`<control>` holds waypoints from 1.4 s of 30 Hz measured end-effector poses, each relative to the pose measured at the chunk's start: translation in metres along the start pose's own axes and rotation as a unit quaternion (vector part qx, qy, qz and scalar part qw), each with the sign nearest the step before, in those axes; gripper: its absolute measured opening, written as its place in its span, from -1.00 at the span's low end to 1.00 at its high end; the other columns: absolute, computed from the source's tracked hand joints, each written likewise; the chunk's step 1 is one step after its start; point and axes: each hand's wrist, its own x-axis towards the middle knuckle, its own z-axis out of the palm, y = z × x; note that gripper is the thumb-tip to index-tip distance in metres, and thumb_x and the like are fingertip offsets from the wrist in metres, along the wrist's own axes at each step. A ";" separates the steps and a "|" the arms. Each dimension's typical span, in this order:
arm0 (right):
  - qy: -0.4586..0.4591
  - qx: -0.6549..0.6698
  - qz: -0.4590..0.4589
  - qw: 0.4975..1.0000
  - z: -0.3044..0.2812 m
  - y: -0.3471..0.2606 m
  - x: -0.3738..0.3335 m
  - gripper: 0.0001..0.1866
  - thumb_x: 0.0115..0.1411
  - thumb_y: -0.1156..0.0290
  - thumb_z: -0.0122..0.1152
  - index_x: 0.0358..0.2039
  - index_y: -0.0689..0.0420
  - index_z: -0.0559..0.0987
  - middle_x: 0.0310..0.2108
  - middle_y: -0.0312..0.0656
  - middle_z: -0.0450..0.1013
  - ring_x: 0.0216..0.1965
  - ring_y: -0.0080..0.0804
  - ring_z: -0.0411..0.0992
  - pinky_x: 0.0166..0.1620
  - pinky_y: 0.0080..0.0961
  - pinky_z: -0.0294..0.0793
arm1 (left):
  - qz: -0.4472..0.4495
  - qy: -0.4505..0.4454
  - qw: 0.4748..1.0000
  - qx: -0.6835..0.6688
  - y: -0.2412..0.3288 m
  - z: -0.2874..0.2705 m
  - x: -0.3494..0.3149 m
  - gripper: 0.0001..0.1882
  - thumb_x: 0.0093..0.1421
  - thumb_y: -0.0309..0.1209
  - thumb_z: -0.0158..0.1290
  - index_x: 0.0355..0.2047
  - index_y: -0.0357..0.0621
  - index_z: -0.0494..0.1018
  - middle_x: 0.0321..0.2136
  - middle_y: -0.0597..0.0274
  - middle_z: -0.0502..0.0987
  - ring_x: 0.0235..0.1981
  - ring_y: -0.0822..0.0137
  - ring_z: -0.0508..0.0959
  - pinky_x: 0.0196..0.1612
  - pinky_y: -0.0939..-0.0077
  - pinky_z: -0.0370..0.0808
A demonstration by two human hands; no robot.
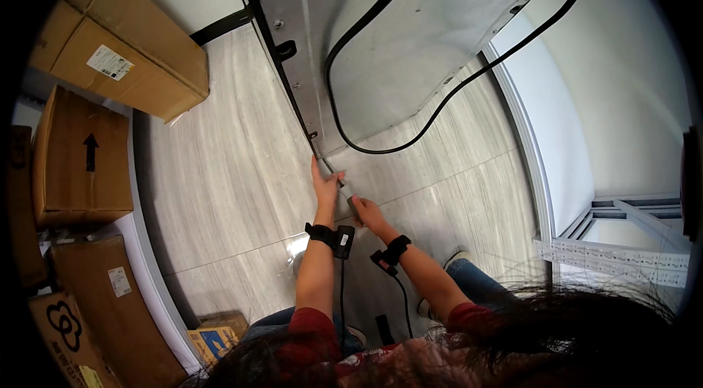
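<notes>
A large grey metal appliance panel (410, 51) stands in front of me, with screws and black brackets along its left edge. Close to its lower left corner, my left hand (326, 181) has its fingers around the slim shaft of a screwdriver (350, 202), index finger pointing up toward the panel edge. My right hand (371, 217) is closed on the screwdriver's dark handle. The tool slants up and left toward the bottom of the panel's edge. Its tip is too small to make out. Each wrist wears a black strap with a small cabled box.
A black cable (329, 73) loops down in front of the panel. Cardboard boxes (84, 154) are stacked along the left side. At the right stand a white wall (622, 73) and a metal frame (622, 249). Below is a grey wood-pattern floor (227, 168).
</notes>
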 end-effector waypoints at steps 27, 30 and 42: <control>0.192 -0.380 -0.224 0.877 0.016 0.010 -0.017 -0.53 0.00 0.08 0.10 -0.31 0.25 0.30 -0.33 0.01 0.34 -0.50 -0.07 0.39 -0.51 -0.27 0.34 | -0.029 0.004 1.000 0.006 0.006 0.002 -0.001 -0.24 -0.01 -0.78 -0.26 0.18 0.01 -0.22 -0.34 -0.05 0.41 -0.45 0.27 0.52 -0.33 0.52 0.46; 0.207 -0.394 -0.179 0.877 0.029 0.010 -0.020 -0.57 0.05 0.12 0.05 -0.30 0.26 0.29 -0.40 0.03 0.35 -0.47 -0.01 0.38 -0.49 -0.22 0.33 | -0.020 0.000 1.000 0.014 0.005 -0.002 0.000 -0.24 -0.01 -0.78 -0.26 0.18 0.00 -0.21 -0.33 -0.05 0.41 -0.43 0.25 0.52 -0.33 0.51 0.46; -0.178 0.191 0.123 0.958 -0.010 0.006 0.017 -0.45 0.07 -0.13 -0.12 -0.51 0.20 0.37 -0.74 -0.23 0.30 -0.76 -0.44 0.28 -0.69 -0.56 0.24 | -0.027 0.001 0.999 -0.046 0.000 -0.004 0.004 -0.22 -0.03 -0.79 -0.25 0.18 0.02 -0.20 -0.28 -0.03 0.38 -0.39 0.22 0.51 -0.33 0.54 0.46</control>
